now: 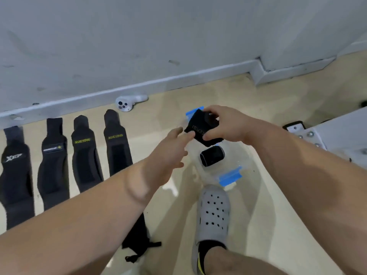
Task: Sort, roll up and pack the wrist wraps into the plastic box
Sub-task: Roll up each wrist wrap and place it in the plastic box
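Observation:
My right hand (226, 124) grips a rolled black wrist wrap (200, 129) just above the clear plastic box (242, 155) with blue clips. My left hand (170, 151) reaches in beside it, fingers extended, fingertips touching the wrap's left edge. One rolled black wrap (211, 158) lies inside the box. Several flat black wrist wraps (117, 143) lie side by side on the floor at the left; two read XUEYING in yellow. Another black strap piece (139, 237) lies on the floor under my left forearm.
A white game controller (127, 103) lies by the baseboard. My foot in a grey perforated clog (214, 211) stands right in front of the box. A white metal frame with bolts (321, 133) stands at the right. The wall runs along the back.

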